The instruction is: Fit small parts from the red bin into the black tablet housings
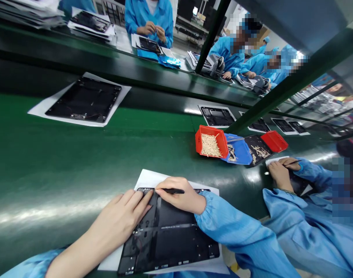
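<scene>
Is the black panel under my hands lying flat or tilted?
Flat: the panel lies on white paper on the green bench, under your left hand and right hand.

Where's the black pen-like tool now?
Head view: the black tool sits in the right hand, at the black panel's top edge, beside the left hand.

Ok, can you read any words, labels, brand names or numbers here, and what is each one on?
Nothing can be read clearly.
Small marks along the edge of the black tablet panel: too small to read.
Print on the blue packet: too blurred to read.
</scene>
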Demonstrator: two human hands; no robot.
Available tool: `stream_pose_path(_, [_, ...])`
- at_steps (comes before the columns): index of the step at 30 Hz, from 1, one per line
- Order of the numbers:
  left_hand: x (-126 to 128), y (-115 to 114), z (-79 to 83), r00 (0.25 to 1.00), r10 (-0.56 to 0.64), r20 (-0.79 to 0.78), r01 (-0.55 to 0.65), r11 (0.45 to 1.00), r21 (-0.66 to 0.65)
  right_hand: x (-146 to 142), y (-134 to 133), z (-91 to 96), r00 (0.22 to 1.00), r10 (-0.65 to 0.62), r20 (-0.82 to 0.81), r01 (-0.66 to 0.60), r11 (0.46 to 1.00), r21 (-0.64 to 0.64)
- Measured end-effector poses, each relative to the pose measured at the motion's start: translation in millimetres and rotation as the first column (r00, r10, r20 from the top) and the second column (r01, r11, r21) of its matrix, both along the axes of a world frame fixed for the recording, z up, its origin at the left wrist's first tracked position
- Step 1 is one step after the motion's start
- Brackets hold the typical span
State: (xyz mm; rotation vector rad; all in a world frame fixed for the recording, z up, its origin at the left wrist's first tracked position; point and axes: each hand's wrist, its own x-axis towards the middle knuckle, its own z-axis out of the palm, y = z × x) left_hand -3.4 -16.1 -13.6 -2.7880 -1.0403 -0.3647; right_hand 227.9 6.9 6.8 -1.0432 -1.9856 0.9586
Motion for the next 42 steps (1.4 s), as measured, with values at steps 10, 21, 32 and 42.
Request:
stream_pose_path(10, [1, 1, 3.4, 0.999, -0.037, -0.01, 0.037, 0.999, 0.0, -2, -8, -4.7, 1.0, -0.013, 0.024, 0.012, 0.999, 0.039])
stream_pose_path(21, [2, 5, 8.6, 0.997, -0.068, -0.019, 0.068, 0.998, 0.009, -7, -8, -5.6, 0.979, -0.205, -0.015, 0.206, 0.973, 0.108])
stream_pose_path(32, [-2, 2, 10.4, 0.987, -0.159, -0.008, 0.159, 0.986, 0.056, 10, -10, 4.3, 0.97, -0.242, 0.013, 0.24, 0.967, 0.081])
stream_pose_path(42, [-5, -1, -1.3, 0.986, -0.166, 0.026, 0.167, 0.985, -0.035, 10, -10, 0.4, 0.975, -0.221, 0.024, 0.22, 0.975, 0.023])
